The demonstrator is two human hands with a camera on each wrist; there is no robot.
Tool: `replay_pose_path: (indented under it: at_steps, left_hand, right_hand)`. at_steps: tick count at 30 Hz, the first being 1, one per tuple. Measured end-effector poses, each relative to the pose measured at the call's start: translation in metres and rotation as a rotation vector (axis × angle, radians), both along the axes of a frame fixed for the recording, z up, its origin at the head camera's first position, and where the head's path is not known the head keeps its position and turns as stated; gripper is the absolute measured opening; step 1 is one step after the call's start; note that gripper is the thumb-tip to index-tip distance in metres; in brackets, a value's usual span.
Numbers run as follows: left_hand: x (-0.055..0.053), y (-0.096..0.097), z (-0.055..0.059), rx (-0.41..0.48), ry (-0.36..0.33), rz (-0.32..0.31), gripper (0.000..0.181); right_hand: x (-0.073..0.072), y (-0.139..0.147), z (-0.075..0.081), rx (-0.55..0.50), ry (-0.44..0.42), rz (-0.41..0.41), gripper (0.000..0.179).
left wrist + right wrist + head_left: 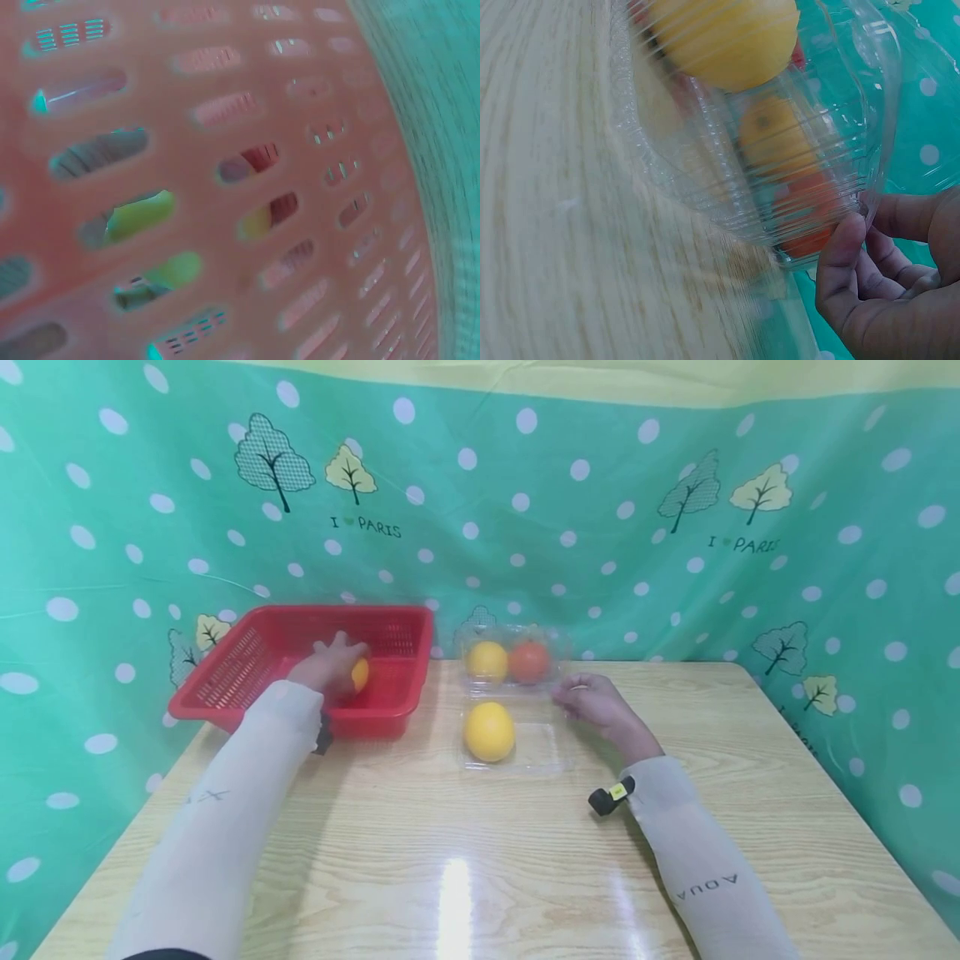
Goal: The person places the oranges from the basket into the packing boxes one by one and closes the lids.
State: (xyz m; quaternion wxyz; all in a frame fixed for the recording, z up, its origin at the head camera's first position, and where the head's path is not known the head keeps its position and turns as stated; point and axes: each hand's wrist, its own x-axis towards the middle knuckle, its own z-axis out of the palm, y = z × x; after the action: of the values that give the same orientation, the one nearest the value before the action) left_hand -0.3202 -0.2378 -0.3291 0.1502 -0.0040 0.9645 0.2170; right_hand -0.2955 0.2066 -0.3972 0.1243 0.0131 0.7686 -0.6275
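Inside the red basket [375, 717], my left hand [330, 664] reaches down and grips an orange [361, 675]. In the left wrist view, the basket's slotted wall hides most of that hand, and yellow bits of the orange [142, 217] show through the slots. My right hand [600, 706] pinches the right edge of a clear plastic container [543, 747] between thumb and fingers. A yellow-orange round fruit [487, 662] and a red round fruit [529, 661] sit in the container's back part. Another yellow-orange fruit [489, 732] sits at the front left.
Basket and container stand toward the back of the wooden table [375, 843], the basket on the left. A green dotted curtain [480, 527] hangs behind and along both sides.
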Motion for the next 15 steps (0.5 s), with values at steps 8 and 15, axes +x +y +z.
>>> replay_pose_path:
  at_steps: [8, 15]
  left_hand:
    - [-0.012, 0.002, -0.003, -0.172, 0.241, -0.181, 0.093]
    - [-0.017, 0.009, 0.003, -0.153, 0.316, -0.181, 0.1]
  right_hand:
    - [0.002, -0.001, 0.0, 0.001, -0.005, -0.005, 0.019]
    - [0.0, 0.0, -0.002, 0.007, -0.007, 0.002, 0.022]
